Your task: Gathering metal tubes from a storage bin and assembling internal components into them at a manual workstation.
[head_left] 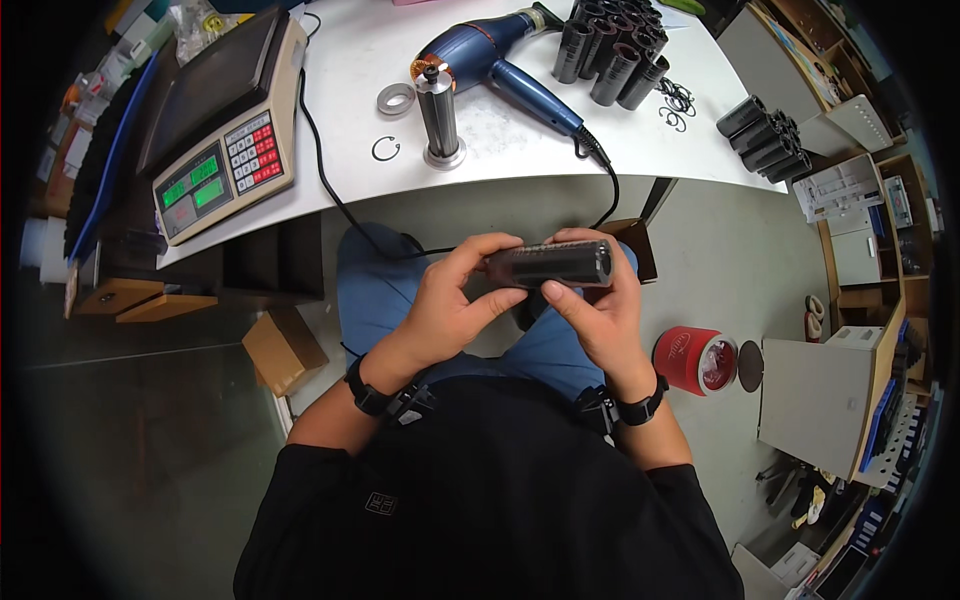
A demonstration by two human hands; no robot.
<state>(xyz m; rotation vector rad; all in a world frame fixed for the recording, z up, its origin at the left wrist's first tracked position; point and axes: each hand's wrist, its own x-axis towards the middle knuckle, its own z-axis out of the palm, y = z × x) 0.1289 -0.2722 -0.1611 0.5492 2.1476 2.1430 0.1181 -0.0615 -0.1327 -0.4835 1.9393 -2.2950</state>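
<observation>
Over my lap, in front of the table edge, a dark cylindrical tube (555, 264) lies sideways between both hands. Its left end is in my left hand (455, 300), thumb below and fingers above. My right hand (605, 310) grips it toward the right end, with the thumb along its lower side. A silver metal post (438, 118) with a round base and a black tip stands upright on the table ahead of my hands. Beside the post lie a black snap ring (386, 149) and a roll of grey tape (396, 99).
A blue hair dryer (535, 95) lies on the white table (530, 155), its cord hanging over the front edge. Black tubes (615, 75) stand at the back right near loose black rings (675, 105); more tubes (765, 140) sit at the right edge. A scale (235, 165) stands left.
</observation>
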